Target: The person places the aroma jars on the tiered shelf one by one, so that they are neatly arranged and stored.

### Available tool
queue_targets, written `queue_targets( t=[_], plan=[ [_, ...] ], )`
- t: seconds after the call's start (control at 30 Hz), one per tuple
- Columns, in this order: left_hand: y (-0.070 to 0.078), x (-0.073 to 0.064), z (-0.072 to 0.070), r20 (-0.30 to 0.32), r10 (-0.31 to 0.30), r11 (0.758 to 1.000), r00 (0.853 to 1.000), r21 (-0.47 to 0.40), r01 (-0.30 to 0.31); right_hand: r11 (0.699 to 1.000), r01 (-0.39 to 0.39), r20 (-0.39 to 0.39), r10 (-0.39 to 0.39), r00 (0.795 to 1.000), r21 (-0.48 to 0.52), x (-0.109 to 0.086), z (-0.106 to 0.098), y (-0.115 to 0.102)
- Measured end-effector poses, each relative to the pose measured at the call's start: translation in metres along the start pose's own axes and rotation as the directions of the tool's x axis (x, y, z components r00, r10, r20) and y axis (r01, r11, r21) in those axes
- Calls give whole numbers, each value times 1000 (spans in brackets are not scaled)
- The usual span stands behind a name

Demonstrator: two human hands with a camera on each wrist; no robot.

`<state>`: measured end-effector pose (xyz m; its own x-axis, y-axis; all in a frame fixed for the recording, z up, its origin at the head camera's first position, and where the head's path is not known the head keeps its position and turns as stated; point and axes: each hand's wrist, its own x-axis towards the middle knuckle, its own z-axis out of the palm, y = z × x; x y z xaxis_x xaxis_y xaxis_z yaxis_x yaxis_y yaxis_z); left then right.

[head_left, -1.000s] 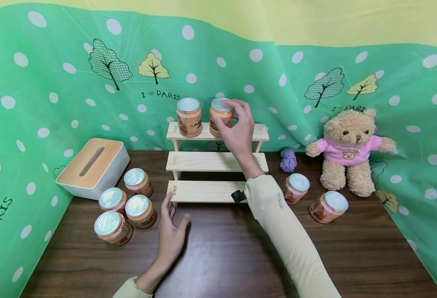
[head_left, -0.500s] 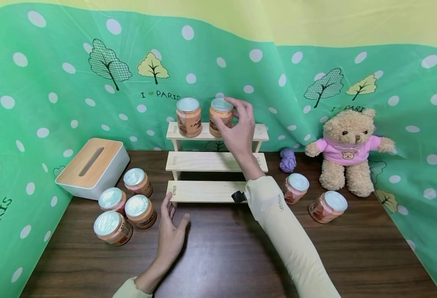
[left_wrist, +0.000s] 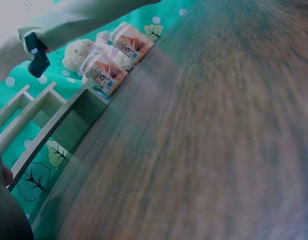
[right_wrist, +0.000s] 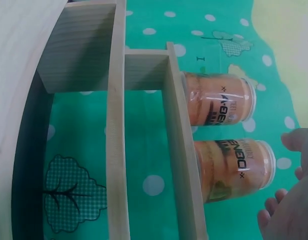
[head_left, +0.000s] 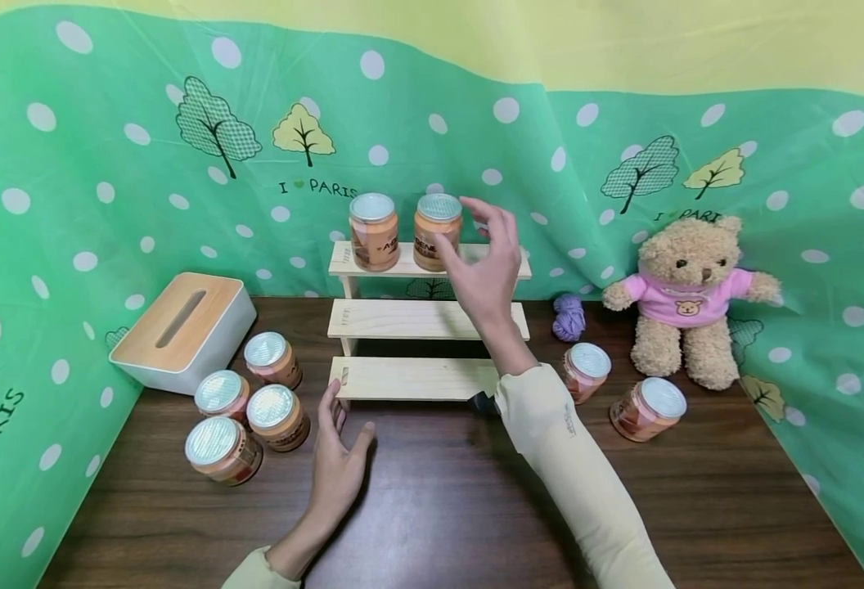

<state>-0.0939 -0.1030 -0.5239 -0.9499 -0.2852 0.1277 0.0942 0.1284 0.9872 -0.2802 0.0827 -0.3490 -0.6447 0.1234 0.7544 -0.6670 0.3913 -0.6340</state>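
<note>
A pale wooden three-step shelf [head_left: 417, 378] stands at the middle back of the table. Two orange jars with silvery lids stand side by side on its top step: the left jar [head_left: 375, 237] and the right jar [head_left: 435, 237]. My right hand [head_left: 487, 266] is just right of the right jar, thumb and fingers spread around empty space. In the right wrist view a gap shows between the fingers [right_wrist: 294, 140] and that jar's lid. My left hand [head_left: 339, 458] has its fingertips at the left front end of the lowest step, thumb held out to the side.
Several similar jars [head_left: 277, 417] cluster at left, beside a white tissue box [head_left: 204, 327] with a wooden lid. At right are two more jars [head_left: 649, 409], purple yarn [head_left: 569, 317] and a teddy bear [head_left: 690, 303] in a pink shirt. A green dotted cloth [head_left: 432, 123] hangs behind.
My right hand has let go of the right jar on the top step and moved a little to the right, its fingers spreading. The left hand and the jars have stayed put.
</note>
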Motion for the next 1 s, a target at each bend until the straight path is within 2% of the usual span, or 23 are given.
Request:
queue_targets(
  t=[0.3,0.57,1.0],
  plan=[
    [-2,0,-1,8,-7,1000,1000,8,7,998,-2,-30,3,1000,57,-11,-12,-6],
    [-1,0,0,8,7,1000,1000,-2,-7,988,-8,-56,17,998,157,-15,-30,-21],
    [-1,0,-1,12,5,1000,1000,1,-5,987,25,-73,-14,997,156,-35,-55,-26]
  ],
)
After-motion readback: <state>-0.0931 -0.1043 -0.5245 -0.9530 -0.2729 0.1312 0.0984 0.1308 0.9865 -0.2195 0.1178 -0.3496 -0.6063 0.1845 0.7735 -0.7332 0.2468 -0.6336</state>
